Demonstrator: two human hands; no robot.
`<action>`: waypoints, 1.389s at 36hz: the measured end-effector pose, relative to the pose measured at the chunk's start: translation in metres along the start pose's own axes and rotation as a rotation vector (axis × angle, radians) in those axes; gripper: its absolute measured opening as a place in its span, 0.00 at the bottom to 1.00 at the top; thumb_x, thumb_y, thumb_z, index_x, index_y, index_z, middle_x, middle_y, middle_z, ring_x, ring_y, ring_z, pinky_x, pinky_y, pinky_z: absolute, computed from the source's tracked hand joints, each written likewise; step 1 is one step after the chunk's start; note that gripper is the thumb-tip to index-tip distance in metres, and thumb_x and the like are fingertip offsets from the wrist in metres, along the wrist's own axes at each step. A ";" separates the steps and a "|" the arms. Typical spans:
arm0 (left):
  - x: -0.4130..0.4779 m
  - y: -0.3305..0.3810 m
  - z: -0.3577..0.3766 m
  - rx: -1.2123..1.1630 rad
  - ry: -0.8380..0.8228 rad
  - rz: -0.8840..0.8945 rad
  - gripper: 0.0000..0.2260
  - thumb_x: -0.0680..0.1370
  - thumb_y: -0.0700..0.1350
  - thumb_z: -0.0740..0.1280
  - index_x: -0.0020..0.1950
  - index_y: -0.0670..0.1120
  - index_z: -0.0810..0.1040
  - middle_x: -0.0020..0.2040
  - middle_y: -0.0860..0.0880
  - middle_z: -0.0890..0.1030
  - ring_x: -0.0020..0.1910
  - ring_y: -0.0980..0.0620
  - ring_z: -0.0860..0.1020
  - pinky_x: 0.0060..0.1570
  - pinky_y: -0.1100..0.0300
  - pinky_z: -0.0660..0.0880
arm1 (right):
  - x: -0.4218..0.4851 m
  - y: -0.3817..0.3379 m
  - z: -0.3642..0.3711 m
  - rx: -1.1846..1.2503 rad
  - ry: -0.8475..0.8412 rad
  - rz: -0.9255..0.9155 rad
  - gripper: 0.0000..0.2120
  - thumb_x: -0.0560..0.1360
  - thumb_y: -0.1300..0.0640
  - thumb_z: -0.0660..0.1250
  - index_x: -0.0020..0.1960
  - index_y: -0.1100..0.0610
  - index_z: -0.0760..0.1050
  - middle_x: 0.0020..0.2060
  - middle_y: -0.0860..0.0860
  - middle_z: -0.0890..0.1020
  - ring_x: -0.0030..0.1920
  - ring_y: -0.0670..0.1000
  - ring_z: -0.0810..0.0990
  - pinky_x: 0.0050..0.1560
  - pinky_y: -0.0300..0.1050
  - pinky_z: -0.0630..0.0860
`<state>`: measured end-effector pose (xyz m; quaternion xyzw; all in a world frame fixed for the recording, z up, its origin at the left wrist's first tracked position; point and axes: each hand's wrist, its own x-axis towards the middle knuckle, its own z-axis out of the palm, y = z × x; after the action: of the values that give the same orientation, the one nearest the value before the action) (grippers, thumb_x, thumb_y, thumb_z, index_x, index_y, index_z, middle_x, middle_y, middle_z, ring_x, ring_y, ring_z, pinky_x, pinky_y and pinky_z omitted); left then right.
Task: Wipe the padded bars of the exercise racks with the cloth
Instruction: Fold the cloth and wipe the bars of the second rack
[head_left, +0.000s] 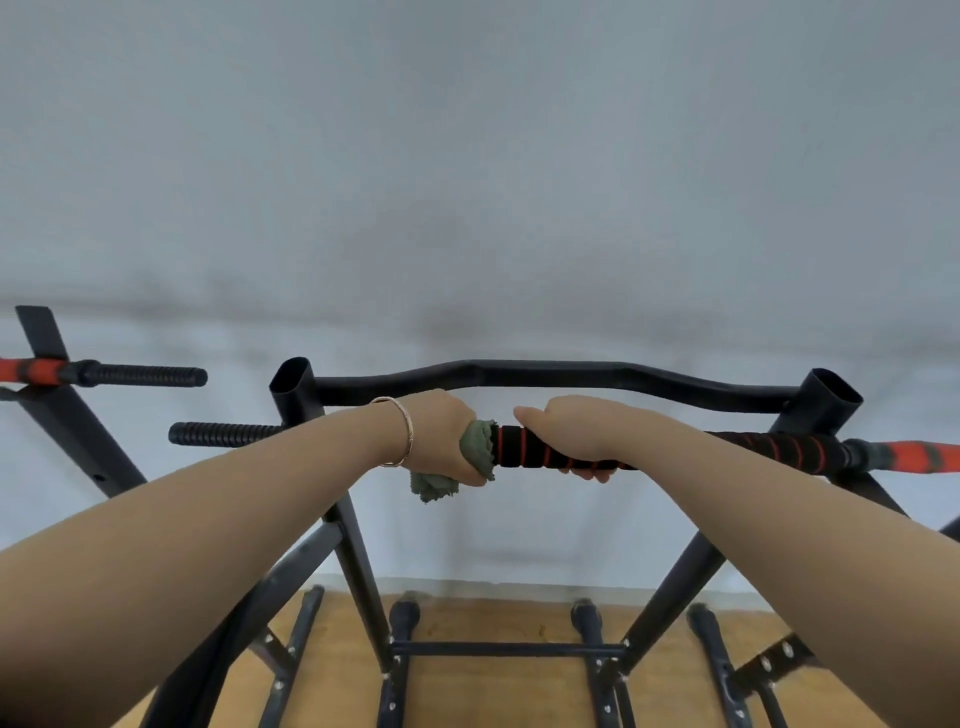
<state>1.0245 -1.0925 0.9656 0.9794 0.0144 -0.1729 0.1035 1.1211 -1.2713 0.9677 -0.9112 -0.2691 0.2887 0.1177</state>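
2 hands grip 1 padded bar (511, 448) — left hand (441, 434) through 1 green cloth (479, 446), right hand (569, 428) bare.

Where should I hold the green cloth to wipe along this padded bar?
Grip the green cloth by the bunch wrapped on the padded bar, from above, as the left hand does: the bar lies level, so fingers curling over it should slide sideways. Its loose tail hangs below; leave that.

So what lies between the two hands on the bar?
In the head view, only a short bare stretch of the black foam-padded bar with red spiral stripes separates the left hand, gripping the bunched green cloth, from the right hand.
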 end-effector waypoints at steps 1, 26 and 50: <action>-0.001 0.002 -0.001 0.064 0.021 0.004 0.17 0.70 0.64 0.68 0.42 0.50 0.80 0.34 0.55 0.84 0.36 0.57 0.83 0.43 0.56 0.82 | -0.001 0.000 0.000 0.008 0.005 0.003 0.30 0.79 0.37 0.47 0.42 0.60 0.75 0.29 0.54 0.78 0.28 0.56 0.74 0.36 0.46 0.76; -0.014 0.003 0.004 0.100 0.162 0.080 0.42 0.62 0.76 0.67 0.66 0.50 0.66 0.56 0.56 0.76 0.50 0.55 0.77 0.52 0.55 0.78 | -0.001 -0.007 -0.018 0.106 -0.203 0.068 0.22 0.77 0.44 0.53 0.42 0.59 0.77 0.31 0.55 0.79 0.32 0.56 0.73 0.36 0.46 0.72; 0.013 0.020 -0.017 -0.276 -0.307 -0.082 0.11 0.71 0.51 0.74 0.48 0.47 0.84 0.41 0.50 0.86 0.40 0.50 0.85 0.49 0.55 0.82 | -0.009 0.005 0.016 -0.347 0.363 -0.175 0.23 0.82 0.44 0.50 0.35 0.55 0.70 0.29 0.52 0.78 0.32 0.56 0.78 0.36 0.45 0.72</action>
<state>1.0435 -1.1086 0.9811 0.9166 0.0621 -0.3204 0.2307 1.1081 -1.2796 0.9571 -0.9279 -0.3670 0.0585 0.0305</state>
